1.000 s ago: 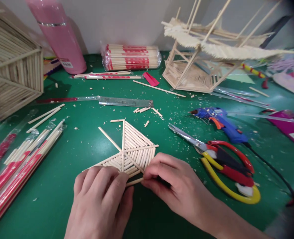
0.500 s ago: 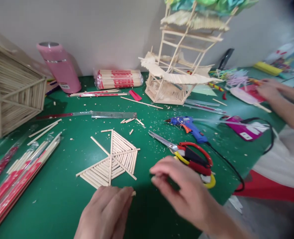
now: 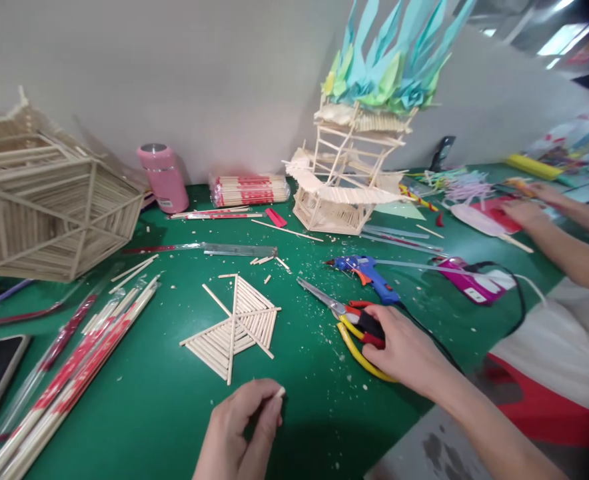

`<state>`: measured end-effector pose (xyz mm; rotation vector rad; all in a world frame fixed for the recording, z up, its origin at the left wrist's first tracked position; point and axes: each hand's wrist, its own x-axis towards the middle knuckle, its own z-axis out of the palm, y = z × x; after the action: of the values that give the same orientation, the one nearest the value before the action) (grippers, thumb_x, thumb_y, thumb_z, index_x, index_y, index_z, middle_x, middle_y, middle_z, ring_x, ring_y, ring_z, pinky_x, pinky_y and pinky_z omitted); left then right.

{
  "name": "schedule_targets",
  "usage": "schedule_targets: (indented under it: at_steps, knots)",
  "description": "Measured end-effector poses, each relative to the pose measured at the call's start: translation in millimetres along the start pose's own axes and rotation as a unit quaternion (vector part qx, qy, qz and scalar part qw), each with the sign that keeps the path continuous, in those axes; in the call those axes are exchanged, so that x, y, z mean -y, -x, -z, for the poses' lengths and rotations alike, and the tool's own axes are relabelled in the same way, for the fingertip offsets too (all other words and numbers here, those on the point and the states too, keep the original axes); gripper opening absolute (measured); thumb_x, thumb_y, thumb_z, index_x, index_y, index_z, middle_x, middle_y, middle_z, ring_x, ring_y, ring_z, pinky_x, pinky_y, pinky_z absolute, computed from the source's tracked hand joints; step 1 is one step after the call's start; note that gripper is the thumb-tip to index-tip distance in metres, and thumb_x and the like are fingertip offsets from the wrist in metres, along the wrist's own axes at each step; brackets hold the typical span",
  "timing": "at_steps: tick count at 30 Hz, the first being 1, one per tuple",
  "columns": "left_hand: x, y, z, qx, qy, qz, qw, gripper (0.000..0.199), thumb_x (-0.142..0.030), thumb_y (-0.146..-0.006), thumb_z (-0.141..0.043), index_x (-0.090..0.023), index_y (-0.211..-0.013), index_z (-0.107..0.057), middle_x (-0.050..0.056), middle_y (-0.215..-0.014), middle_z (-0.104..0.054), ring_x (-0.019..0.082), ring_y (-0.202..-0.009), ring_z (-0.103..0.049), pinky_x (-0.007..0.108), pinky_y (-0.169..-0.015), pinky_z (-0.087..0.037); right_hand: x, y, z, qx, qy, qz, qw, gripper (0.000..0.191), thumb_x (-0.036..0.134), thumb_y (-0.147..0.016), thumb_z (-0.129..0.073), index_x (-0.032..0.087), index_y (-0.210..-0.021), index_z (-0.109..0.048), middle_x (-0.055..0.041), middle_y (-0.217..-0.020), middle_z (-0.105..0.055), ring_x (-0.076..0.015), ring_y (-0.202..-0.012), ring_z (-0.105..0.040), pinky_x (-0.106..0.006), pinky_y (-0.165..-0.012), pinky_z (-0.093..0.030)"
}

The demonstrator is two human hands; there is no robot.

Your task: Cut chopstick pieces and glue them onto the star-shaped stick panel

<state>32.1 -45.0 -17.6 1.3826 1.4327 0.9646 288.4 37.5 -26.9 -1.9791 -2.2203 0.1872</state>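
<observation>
My left hand (image 3: 244,427) is closed in a pinch near the front of the table, holding a short piece of wooden stick (image 3: 280,393) between thumb and fingertips. To its right, my right hand (image 3: 404,347) closes round the red, black and yellow handles of a pair of scissors (image 3: 324,297), which lie on the table with the blades pointing to the upper left. In front of my left hand lies a flat wooden stick panel (image 3: 244,320): crossed sticks form spokes, and two of its sections are filled with rows of shorter sticks.
A blue glue gun (image 3: 364,267) lies beyond the scissors. A stick-built tower (image 3: 334,207), a pink bottle (image 3: 162,180) and a stick bundle (image 3: 249,190) stand or lie along the wall. Packaged sticks (image 3: 89,373) and a large stick model (image 3: 59,220) are left. Another person's hands (image 3: 529,207) work at right.
My right hand has moved from above the table onto the scissors' handles and closed there. My left hand still pinches the stick piece. The view has tilted up and shifted left.
</observation>
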Motion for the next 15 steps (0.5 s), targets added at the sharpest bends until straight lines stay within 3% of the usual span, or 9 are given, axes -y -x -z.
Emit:
schedule_targets:
  at_steps: [3, 7, 11, 15]
  knots:
    - [-0.1, 3.1, -4.4, 0.001, 0.046, 0.016, 0.999, 0.023, -0.036, -0.081, -0.049, -0.02, -0.072, -0.063, -0.001, -0.058, -0.057, 0.011, -0.054, -0.05, 0.019, -0.054, -0.039, -0.8, -0.2, 0.2, -0.011, -0.012, -0.013, 1.0, 0.034, 0.024, -0.058, -0.049, 0.016, -0.091, -0.055, -0.0134, -0.092, -0.064, -0.0302, -0.086, -0.063, -0.042, -0.073, -0.05]
    - [-1.2, 1.8, -5.4, 0.023, 0.133, 0.065, 0.989, 0.027, -0.043, -0.079, -0.052, -0.018, -0.077, -0.064, 0.0, -0.058, -0.055, 0.009, -0.049, -0.043, 0.02, -0.047, -0.034, 3.9, 11.5, 7.9, -0.033, -0.044, -0.025, 0.998, 0.035, 0.027, -0.067, -0.047, 0.016, -0.1, -0.048, -0.0126, -0.097, -0.064, -0.0263, -0.084, -0.065, -0.039, -0.071, -0.052]
    - [-4.2, -6.1, -1.8, 0.073, 0.263, 0.139, 0.952, 0.032, -0.047, -0.078, -0.055, -0.015, -0.077, -0.059, -0.002, -0.058, -0.054, 0.006, -0.043, -0.041, 0.02, -0.045, -0.029, 20.8, 24.7, 17.2, -0.028, -0.143, 0.019, 0.989, 0.038, 0.024, -0.077, -0.042, 0.015, -0.114, -0.04, -0.0138, -0.11, -0.061, -0.0221, -0.099, -0.062, -0.033, -0.081, -0.052]
    - [-5.7, -12.4, 1.7, 0.072, 0.374, 0.172, 0.909, 0.028, -0.042, -0.078, -0.059, -0.014, -0.077, -0.056, -0.005, -0.054, -0.049, 0.003, -0.041, -0.033, 0.019, -0.044, -0.02, 51.6, 36.9, 22.6, 0.039, -0.258, 0.048, 0.964, 0.038, 0.024, -0.078, -0.049, 0.018, -0.115, -0.041, -0.0124, -0.111, -0.062, -0.0215, -0.101, -0.061, -0.028, -0.08, -0.053]
